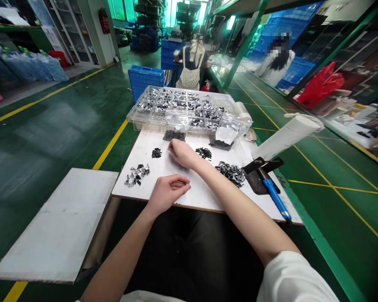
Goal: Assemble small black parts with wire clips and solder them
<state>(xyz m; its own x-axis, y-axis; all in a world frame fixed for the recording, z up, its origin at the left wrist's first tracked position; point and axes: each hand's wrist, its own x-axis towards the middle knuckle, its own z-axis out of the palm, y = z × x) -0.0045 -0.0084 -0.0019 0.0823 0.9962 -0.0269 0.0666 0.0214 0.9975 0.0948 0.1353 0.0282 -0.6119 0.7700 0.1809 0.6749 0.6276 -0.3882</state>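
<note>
My left hand (167,192) is near the front edge of the white table (204,197), thumb and fingers pinched on a small shiny part (187,183). Farther forward, my right hand (183,153) is bent down to the tabletop with its fingers closed; whatever they hold is hidden. Left of it lies a small pile of black parts (156,152), and beyond the wrist is another black pile (203,153). Loose silvery pieces (137,175) are scattered left of my left hand. A larger heap of black and silvery parts (231,173) lies right of my right forearm.
A clear compartment tray (132,116) full of shiny parts stands at the back. Before it sit two plastic bags of black bits (174,135) (222,144). A blue-handled tool (275,197) and a white roll (288,135) are on the right. People work beyond.
</note>
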